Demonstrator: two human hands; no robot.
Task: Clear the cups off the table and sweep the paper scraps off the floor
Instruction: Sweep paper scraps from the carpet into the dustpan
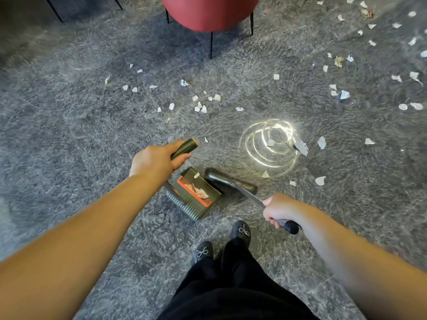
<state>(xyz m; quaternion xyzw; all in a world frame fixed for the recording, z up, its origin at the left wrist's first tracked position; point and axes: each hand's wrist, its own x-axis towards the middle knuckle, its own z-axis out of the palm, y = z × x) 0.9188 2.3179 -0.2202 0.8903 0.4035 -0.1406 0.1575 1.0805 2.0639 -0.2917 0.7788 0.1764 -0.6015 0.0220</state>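
My left hand [157,161] grips the dark green handle [186,147] of an upright dustpan [196,195], which stands on the grey floor just ahead of my feet. A few paper scraps lie in the pan by its orange comb. My right hand [278,210] grips the shaft of a broom, whose dark head [228,179] rests on the floor right beside the pan's mouth. Several white paper scraps [199,103] are strewn over the floor ahead, with more of these scraps [344,94] to the right. No cups or table are in view.
A red chair [209,12] on thin black legs stands straight ahead at the top. Another dark furniture leg [54,10] shows at the top left. A bright light reflection [270,144] glares on the floor. My black shoes [241,230] are just behind the pan.
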